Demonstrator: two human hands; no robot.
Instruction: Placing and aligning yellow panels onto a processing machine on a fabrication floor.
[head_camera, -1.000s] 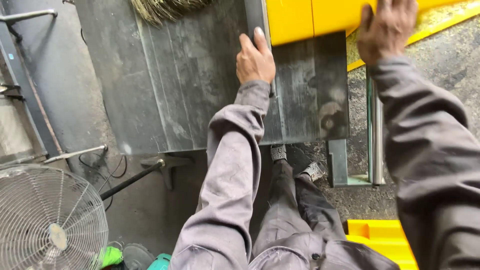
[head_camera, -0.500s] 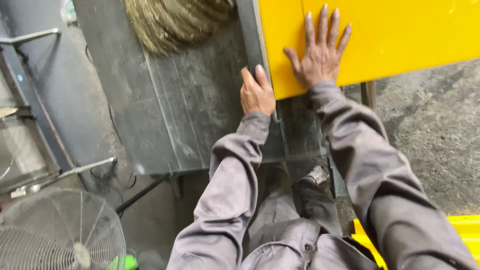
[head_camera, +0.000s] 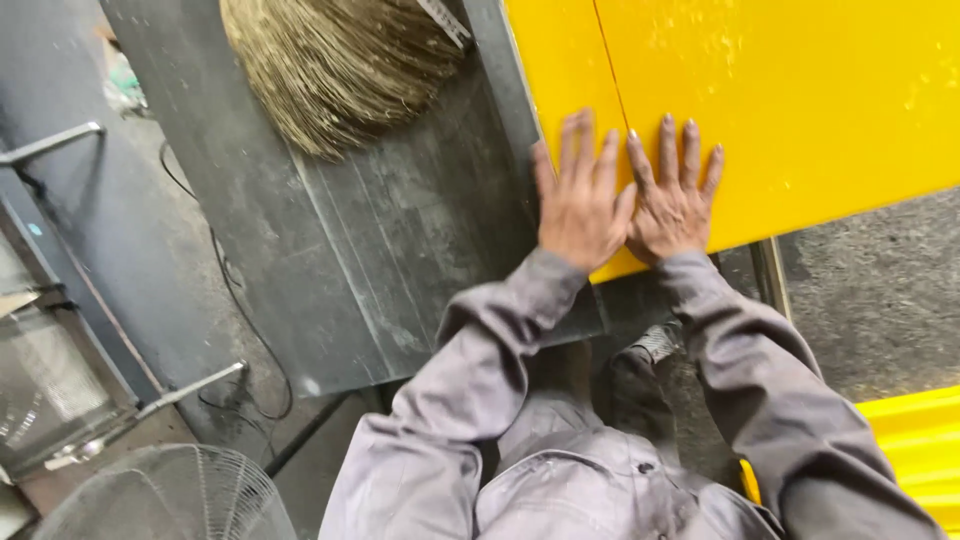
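Half a second ago only the right hand (head_camera: 676, 196) lay flat on the yellow sheet (head_camera: 800, 110) while the left hand (head_camera: 579, 200) rested on the dark metal table (head_camera: 380, 260); now the left has come across, and both lie side by side, fingers spread and flat, gripping nothing, on the sheet's near left corner, which suggests the sheet is being pressed or pushed with both palms. The sheet is a large, plain, bright yellow panel with a thin seam and no label visible, overlapping the table's right edge; a straw broom head (head_camera: 340, 70) lies at the far end, a wire fan guard (head_camera: 170, 500) stands near left, and a ribbed yellow piece (head_camera: 910, 450) sits near right.
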